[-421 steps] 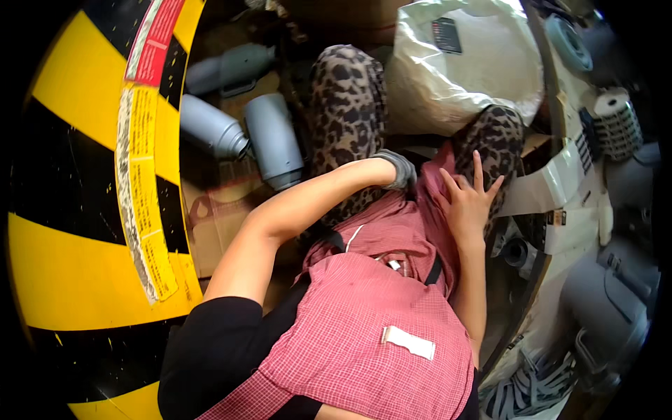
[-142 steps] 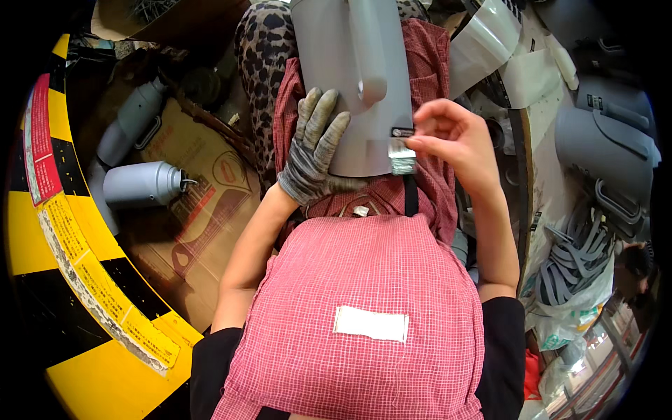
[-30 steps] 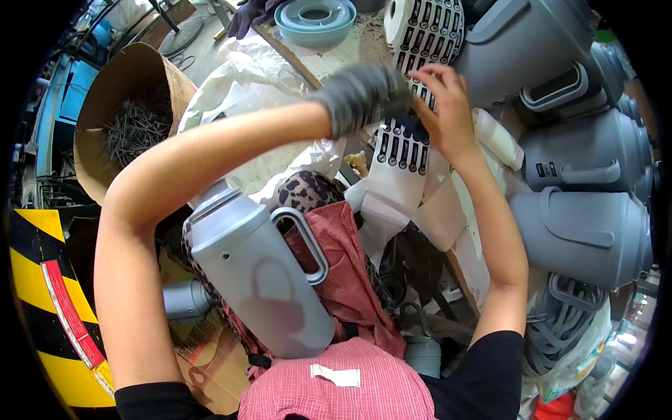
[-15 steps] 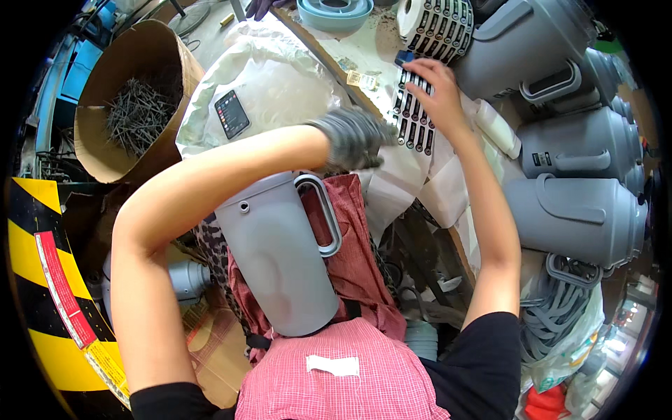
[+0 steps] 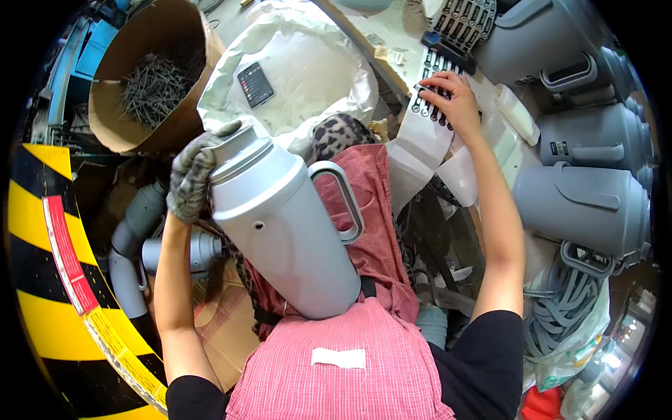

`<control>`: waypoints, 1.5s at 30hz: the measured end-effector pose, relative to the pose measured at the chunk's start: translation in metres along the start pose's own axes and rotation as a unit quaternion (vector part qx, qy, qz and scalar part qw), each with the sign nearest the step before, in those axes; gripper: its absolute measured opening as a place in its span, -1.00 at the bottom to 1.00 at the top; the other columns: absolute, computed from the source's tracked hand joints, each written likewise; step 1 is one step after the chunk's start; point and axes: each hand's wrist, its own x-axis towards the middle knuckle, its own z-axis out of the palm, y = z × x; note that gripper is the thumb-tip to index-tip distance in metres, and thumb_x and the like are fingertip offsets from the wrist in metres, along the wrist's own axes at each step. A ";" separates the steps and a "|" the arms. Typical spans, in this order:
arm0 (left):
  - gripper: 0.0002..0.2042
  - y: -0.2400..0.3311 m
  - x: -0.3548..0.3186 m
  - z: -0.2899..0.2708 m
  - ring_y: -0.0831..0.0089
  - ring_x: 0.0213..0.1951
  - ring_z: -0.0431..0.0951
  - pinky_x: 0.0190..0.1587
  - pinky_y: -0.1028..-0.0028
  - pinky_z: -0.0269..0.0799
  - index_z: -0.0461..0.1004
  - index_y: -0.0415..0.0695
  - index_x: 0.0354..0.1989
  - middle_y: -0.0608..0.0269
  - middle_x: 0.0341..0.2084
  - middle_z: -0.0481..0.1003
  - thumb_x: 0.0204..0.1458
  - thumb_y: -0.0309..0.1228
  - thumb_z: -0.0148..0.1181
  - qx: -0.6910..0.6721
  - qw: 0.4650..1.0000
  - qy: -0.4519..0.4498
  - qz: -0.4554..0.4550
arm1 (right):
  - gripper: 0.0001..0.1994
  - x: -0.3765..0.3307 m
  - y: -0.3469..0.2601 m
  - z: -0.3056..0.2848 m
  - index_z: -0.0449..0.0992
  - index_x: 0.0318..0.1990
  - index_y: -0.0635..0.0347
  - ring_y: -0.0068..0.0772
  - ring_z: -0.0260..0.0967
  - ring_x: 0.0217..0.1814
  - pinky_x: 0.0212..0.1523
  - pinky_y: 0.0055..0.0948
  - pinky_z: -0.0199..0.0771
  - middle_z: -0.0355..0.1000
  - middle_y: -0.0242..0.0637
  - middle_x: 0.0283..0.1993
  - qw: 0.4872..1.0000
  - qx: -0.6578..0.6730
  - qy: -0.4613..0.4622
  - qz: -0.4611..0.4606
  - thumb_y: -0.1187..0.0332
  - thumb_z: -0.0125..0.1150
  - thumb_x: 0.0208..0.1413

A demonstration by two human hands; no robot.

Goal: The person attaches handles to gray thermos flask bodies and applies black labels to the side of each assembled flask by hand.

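A pale grey jug point(image 5: 294, 238) with a side handle leans in my lap against the pink checked apron, its necked top tilted up to the left. My left hand point(image 5: 192, 171), in a grey patterned glove, is closed round the left side of that top. On the bench at right, my bare right hand point(image 5: 453, 103) has its thumb and fingers bent together at a strip of black-and-white labels point(image 5: 425, 106). Whether one label has come loose between the fingertips is too small to make out. A dark blue block point(image 5: 448, 50) lies across the strip beyond the fingers.
Several grey jugs point(image 5: 570, 210) line the right side, above a bag of grey handles point(image 5: 563, 308). A label roll point(image 5: 470, 21) stands on the bench. At left are a cardboard drum of metal pins point(image 5: 157, 91) and a striped barrier point(image 5: 42, 280). A phone point(image 5: 255, 85) rests on white plastic.
My left hand has swung from near the labels back to the jug's top and gripped it. A necked top now shows on the jug. My right hand stays at the strip; the view has shifted.
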 end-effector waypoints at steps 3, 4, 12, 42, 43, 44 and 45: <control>-0.64 0.039 -0.021 -0.005 0.20 0.20 0.48 0.31 0.29 0.28 0.54 -0.31 -0.04 0.06 -0.03 0.58 0.34 -0.19 0.13 0.137 0.984 0.067 0.095 | -0.77 -0.001 -0.007 0.003 0.76 -0.17 0.02 -0.24 0.38 0.13 0.21 -0.32 0.35 0.59 -0.38 -0.02 1.000 -0.005 0.021 0.009 0.22 0.47 0.01; -0.71 0.046 -0.026 -0.005 0.16 0.03 0.57 0.16 0.31 0.41 0.55 -0.26 -0.09 0.05 -0.17 0.57 0.35 -0.24 0.11 0.230 0.962 0.094 0.114 | -0.78 -0.003 -0.009 0.004 0.76 -0.20 0.06 -0.24 0.46 0.08 0.16 -0.34 0.41 0.61 -0.34 -0.06 0.999 -0.016 0.037 -0.011 0.22 0.45 0.02; -0.58 0.034 0.003 0.038 -0.11 -0.06 0.57 0.03 0.08 0.47 0.60 -0.06 -0.04 -0.12 -0.15 0.59 0.35 0.02 -0.02 0.418 0.903 0.083 -0.050 | -0.87 -0.017 -0.030 0.015 0.73 -0.22 0.19 -0.45 0.62 -0.09 -0.06 -0.52 0.52 0.68 -0.31 -0.11 0.993 -0.041 0.113 0.016 0.40 0.43 0.09; -0.82 0.009 -0.057 0.088 0.68 -0.46 0.37 -0.34 0.54 0.40 0.59 -0.24 -0.33 0.38 -0.55 0.50 0.22 -0.37 0.33 0.144 0.970 0.189 -0.052 | -0.88 -0.111 -0.266 0.111 0.73 -0.34 0.21 -0.49 0.26 0.17 0.19 -0.46 0.23 0.37 -0.38 0.06 0.888 0.427 0.047 0.165 0.42 0.57 -0.02; -0.82 0.007 -0.056 0.087 0.68 -0.47 0.37 -0.35 0.53 0.40 0.59 -0.24 -0.33 0.37 -0.57 0.49 0.21 -0.37 0.33 0.159 0.967 0.194 -0.038 | -0.86 -0.110 -0.266 0.113 0.73 -0.35 0.22 -0.48 0.26 0.13 0.20 -0.45 0.21 0.37 -0.39 0.01 0.896 0.412 0.056 0.157 0.40 0.58 -0.02; -0.82 0.005 -0.055 0.087 0.67 -0.48 0.37 -0.35 0.52 0.40 0.59 -0.24 -0.33 0.36 -0.58 0.48 0.21 -0.37 0.34 0.174 0.964 0.200 -0.025 | -0.86 -0.110 -0.266 0.114 0.72 -0.36 0.22 -0.48 0.26 0.13 0.20 -0.45 0.21 0.37 -0.39 0.00 0.904 0.395 0.055 0.153 0.39 0.58 -0.03; -0.82 0.003 -0.055 0.087 0.66 -0.49 0.36 -0.38 0.51 0.39 0.59 -0.24 -0.33 0.35 -0.60 0.47 0.20 -0.37 0.34 0.185 0.961 0.205 -0.034 | -0.85 -0.109 -0.266 0.115 0.72 -0.36 0.23 -0.48 0.26 0.12 0.20 -0.45 0.21 0.37 -0.39 -0.02 0.912 0.377 0.055 0.149 0.39 0.58 -0.03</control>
